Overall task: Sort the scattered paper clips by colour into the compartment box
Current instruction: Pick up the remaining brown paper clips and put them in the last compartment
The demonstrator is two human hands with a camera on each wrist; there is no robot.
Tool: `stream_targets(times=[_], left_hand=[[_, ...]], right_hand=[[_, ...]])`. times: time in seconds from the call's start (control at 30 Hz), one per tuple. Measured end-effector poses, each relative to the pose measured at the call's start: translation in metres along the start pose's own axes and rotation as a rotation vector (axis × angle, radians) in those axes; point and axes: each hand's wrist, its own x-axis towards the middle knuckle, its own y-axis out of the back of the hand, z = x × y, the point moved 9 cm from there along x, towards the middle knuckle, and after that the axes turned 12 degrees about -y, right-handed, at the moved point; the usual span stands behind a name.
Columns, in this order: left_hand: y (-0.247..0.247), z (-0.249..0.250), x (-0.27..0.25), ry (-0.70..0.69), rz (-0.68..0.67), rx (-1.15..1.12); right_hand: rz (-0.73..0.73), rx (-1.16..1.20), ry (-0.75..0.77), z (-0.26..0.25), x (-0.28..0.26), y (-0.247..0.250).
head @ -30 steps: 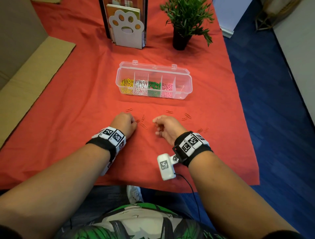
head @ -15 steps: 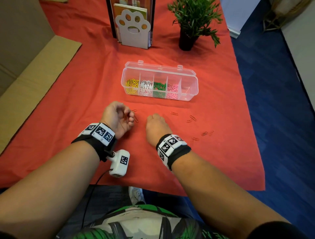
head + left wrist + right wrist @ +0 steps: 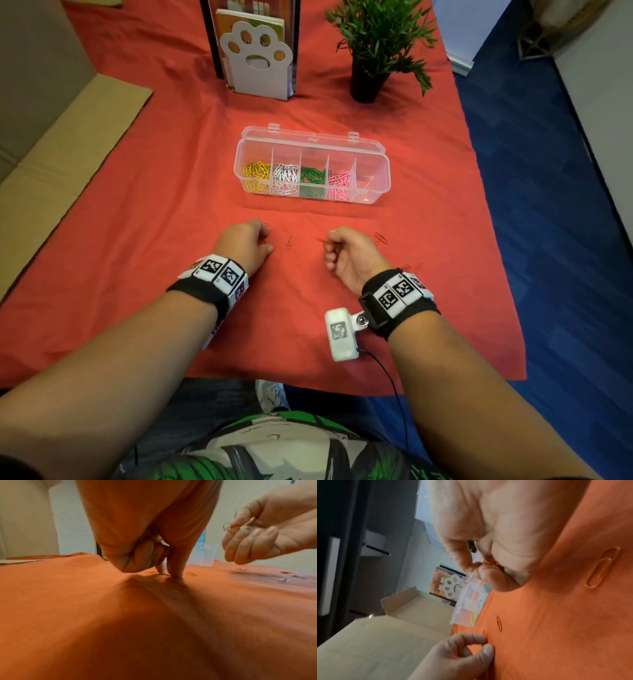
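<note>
A clear compartment box [image 3: 371,196] lies open on the red cloth, with yellow, white, green and pink clips in separate cells and a few orange ones in the right cell. Orange paper clips lie scattered in front of it: one [image 3: 289,242] between my hands, others [image 3: 380,238] to the right. My left hand [image 3: 269,247] is palm down, its thumb and forefinger tips pressed on the cloth around a small clip [image 3: 163,573]. My right hand [image 3: 330,245] hovers a little above the cloth, fingers curled round several orange clips [image 3: 489,562].
A white paw-shaped bookend [image 3: 255,58] with books and a potted plant [image 3: 370,51] stand behind the box. Flattened cardboard [image 3: 51,171] lies along the left. The cloth ends close at the right [image 3: 507,274] over blue floor.
My left hand has turned from palm up to fingers down on the cloth. My right hand has rolled from palm down into a side-on fist and moved away to the right.
</note>
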Motion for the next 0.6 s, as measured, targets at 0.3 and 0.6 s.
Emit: stream_targets(times=[0.3,0.6], left_hand=[[-0.008,-0.006,-0.007,0.098,-0.04,-0.09],[-0.024,0.024,-0.013,0.559,-0.062,-1.636]], right_hand=[[-0.073,0.312,0.053,-0.013,-0.009,0.012],[-0.118,0.329,0.098,-0.022,-0.006,0.017]])
